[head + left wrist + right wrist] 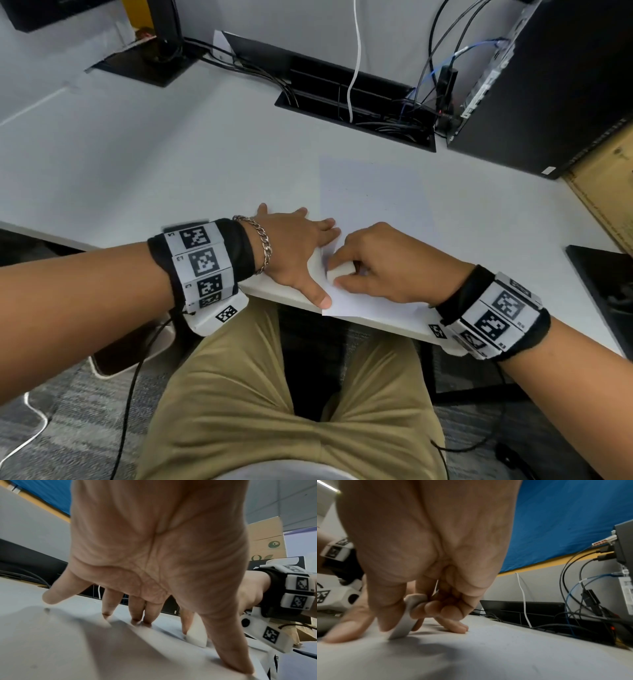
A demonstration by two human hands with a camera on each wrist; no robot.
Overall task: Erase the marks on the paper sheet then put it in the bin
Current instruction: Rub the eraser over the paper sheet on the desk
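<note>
**deskrat:** Fingers (pixel 426 608) of the right hand (pixel 387 263) pinch a white eraser (pixel 339 274) onto the paper sheet (pixel 370 195) at the desk (pixel 171 164) edge; left hand (pixel 291 253) is splayed flat, pinning it.

**penciljim:** Near corner overhangs. Rub hard and it'll likely crease or tear.

Left hand (pixel 294 253) spread flat pinning white paper sheet (pixel 370 205) on pale grey desk (pixel 171 164), right hand (pixel 383 263) pinching small white block eraser (pixel 339 272) against the sheet's near edge, khaki trousers (pixel 274 394) below
</note>
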